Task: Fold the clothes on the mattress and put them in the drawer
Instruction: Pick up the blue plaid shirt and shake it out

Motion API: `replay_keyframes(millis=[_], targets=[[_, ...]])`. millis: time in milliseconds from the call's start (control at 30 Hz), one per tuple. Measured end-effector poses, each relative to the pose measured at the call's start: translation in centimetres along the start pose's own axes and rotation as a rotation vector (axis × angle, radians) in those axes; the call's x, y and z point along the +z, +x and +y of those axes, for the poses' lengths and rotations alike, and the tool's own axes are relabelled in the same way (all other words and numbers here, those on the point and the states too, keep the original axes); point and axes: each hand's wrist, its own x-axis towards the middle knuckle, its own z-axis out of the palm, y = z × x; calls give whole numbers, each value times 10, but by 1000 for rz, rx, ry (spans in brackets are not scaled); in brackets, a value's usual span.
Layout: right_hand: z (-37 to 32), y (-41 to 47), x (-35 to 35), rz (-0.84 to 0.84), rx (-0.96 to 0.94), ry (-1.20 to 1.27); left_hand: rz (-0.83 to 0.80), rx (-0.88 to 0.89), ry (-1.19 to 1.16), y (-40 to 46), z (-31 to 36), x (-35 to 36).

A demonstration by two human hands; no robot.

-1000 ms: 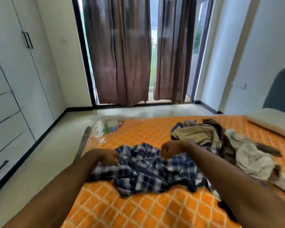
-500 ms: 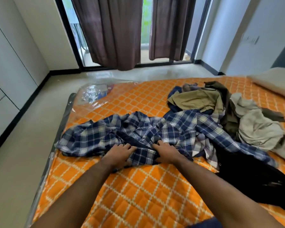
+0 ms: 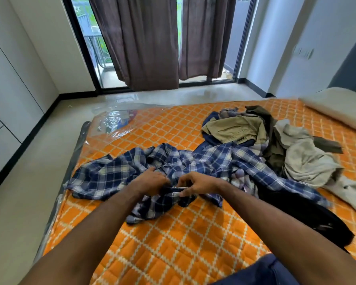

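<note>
Your left hand (image 3: pixel 150 181) and your right hand (image 3: pixel 195 185) meet close together over the near middle of the blue plaid shirt (image 3: pixel 173 171), almost touching each other. Your left hand's fingers curl down into the cloth and grip a bunch of it; your right hand pinches a thin, pale edge of the same shirt between thumb and fingertips, lifting it slightly off the orange quilted mattress (image 3: pixel 183 243). The shirt lies rumpled and spread wide under both hands, one part reaching toward the mattress's left edge, the other running right, up to the pile of clothes (image 3: pixel 275 145). That pile sits well beyond your right hand, with a khaki garment (image 3: pixel 232 128) on top, a grey garment (image 3: pixel 308 161) at its right and a black garment (image 3: pixel 304 210) lying just beside your right forearm. A pillow (image 3: pixel 337 105) rests at the far right corner.
</note>
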Motion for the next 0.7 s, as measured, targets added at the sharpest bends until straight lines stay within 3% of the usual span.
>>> replay_keyframes(millis=[67,167,300,400,467,567,633,700], targets=[[-5,-9,-8,-40,65,-82,96,-13,-38,-10,-7,-15],[-14,-22,-21,28,168,-267,415,-123,-165,-30,-24,-47],[-38,-34,-45,329,195,-246,676,-218,-373,-62,-23,-112],[-76,-46,-85,566,98,-178,823,-384,-369,-79,-26,-160],[-112,-62,-114,736,20,-87,818,-447,-306,-93,-34,-192],[-173,-94,-157,877,-172,-91,624,-363,-111,-116,-53,-229],[-210,-116,-180,852,-250,-246,621,-292,5,-140,-60,-247],[-229,-131,-198,713,-224,-450,636,-251,65,-155,-68,-258]])
